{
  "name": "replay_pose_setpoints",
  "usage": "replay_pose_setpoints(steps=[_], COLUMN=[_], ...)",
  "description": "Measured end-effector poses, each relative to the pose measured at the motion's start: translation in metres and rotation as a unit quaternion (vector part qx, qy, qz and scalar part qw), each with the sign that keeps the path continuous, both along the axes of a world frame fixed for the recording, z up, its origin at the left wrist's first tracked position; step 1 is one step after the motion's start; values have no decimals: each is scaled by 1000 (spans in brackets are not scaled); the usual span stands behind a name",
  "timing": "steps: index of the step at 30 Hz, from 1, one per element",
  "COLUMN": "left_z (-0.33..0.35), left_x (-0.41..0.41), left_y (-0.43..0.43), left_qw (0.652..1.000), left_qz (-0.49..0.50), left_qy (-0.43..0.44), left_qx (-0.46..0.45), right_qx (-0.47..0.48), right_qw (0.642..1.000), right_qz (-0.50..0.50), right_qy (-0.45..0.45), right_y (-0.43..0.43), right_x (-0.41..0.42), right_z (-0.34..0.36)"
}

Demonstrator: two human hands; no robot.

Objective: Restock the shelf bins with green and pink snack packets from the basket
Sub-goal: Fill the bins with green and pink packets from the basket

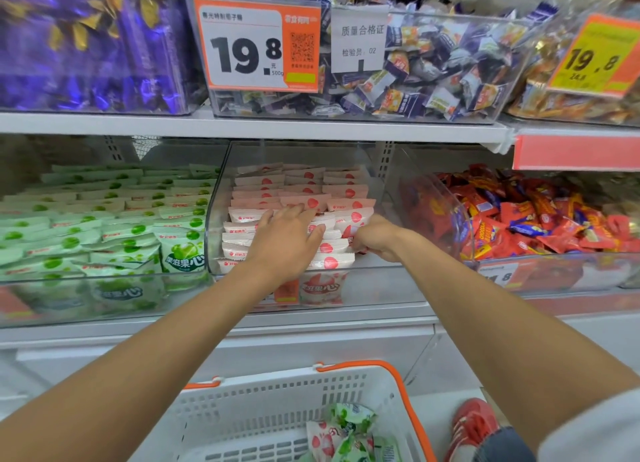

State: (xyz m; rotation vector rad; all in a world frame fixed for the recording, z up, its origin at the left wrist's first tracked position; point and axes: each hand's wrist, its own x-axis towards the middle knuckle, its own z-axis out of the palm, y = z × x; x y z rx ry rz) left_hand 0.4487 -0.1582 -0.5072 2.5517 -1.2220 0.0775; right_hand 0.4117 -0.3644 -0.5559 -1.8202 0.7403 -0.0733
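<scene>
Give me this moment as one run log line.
step: tidying pink bin | left hand: flat on pink packets | right hand: curled at right edge, grip unclear | basket: holds green and pink packets

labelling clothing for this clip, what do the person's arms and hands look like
The left forearm and right forearm are bare. The left hand and right hand wear no gloves; no watch, ring or bracelet shows. A pale sleeve edge covers the right upper arm; no left sleeve is in view.
</scene>
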Motion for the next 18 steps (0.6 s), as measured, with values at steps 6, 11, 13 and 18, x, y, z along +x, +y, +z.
replay_pose_setpoints(steps=[6,11,13,18], left_z=[1,6,12,22], left_x=[-1,-6,-14,-58], left_y=[-1,1,3,26], left_qw=[1000,996,992,985], left_qz=[4,30,31,40], left_qy=[-6,-49,-64,16], left_qx=[-9,-73,-106,-167], right_qx=[20,-102,-192,-390], right_qw=[1000,993,977,913], right_qz=[15,-44,-45,-91], right_qy=[-20,49,78,-82], right_y=[0,-11,-8,53], right_x=[-7,-12,-25,-76], right_z=[4,7,18,51])
